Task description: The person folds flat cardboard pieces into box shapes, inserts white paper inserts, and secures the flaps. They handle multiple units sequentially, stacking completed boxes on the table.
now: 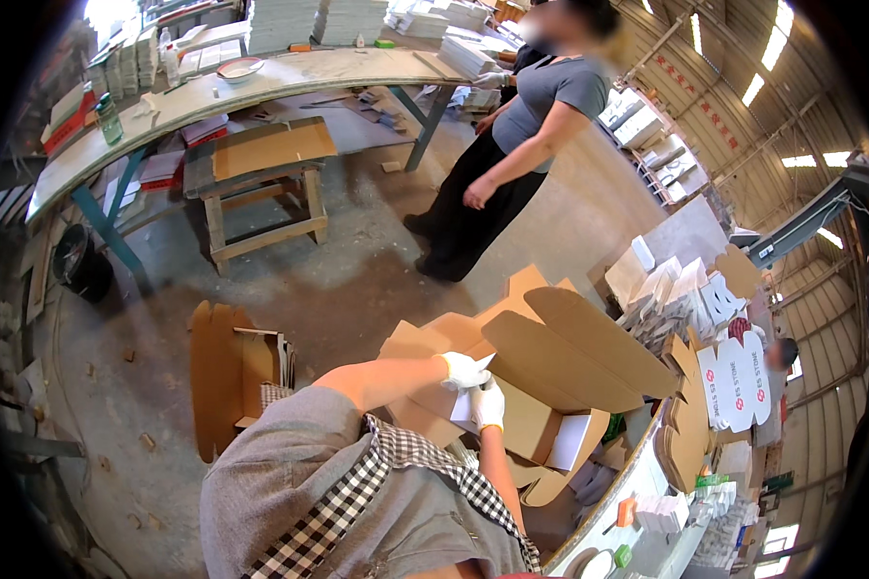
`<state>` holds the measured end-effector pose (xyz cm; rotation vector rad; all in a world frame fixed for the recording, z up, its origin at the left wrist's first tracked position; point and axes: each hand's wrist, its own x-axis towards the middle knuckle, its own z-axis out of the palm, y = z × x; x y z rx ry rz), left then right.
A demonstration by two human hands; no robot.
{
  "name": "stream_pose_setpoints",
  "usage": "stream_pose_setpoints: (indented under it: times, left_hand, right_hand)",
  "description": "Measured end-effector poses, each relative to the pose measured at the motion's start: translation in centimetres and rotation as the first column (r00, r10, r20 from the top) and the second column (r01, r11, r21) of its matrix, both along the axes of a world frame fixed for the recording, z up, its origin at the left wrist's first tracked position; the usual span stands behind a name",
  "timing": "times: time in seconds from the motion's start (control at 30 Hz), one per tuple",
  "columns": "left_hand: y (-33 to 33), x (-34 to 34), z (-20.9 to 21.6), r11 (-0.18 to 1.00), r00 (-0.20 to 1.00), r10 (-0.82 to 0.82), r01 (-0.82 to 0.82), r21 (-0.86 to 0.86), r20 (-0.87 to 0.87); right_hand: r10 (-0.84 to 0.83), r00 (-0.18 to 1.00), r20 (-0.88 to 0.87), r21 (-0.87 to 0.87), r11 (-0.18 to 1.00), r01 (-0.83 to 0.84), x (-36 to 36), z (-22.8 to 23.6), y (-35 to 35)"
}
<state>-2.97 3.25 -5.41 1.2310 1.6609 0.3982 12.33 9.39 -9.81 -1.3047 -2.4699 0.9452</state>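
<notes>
My left hand (462,372) and my right hand (489,403), both in white gloves, are close together over an open brown cardboard box (526,420). Their fingers are closed on a thin white piece (462,409), which shows beside and below the gloves; its exact kind is too small to make out. The box's long flaps (574,338) stand up on the far side. Inside it, a white panel (570,441) leans against the right end.
Left of me stands another open cardboard box (217,376) with thin sheets in it. A workbench (309,72) runs across the back, a low wooden stand (266,159) before it. A person (526,135) stands beyond the boxes. At right is a cluttered table (652,482).
</notes>
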Motion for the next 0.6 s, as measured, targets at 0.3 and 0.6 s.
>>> stream_pose_setpoints:
  times: [0.3,0.6]
  left_hand:
    - [0.7,-1.0,-4.3,0.991,0.906,0.074,-0.019,-0.135,0.417]
    - [-3.1,-1.4,-4.3,0.768,0.842,0.533,-0.439,0.467,-0.085]
  right_hand:
    - [0.045,0.978,0.201,0.075,0.995,-0.061,-0.2,1.6,-0.2]
    - [-0.088,0.951,0.295,0.271,0.963,0.005,-0.5,1.1,-1.3]
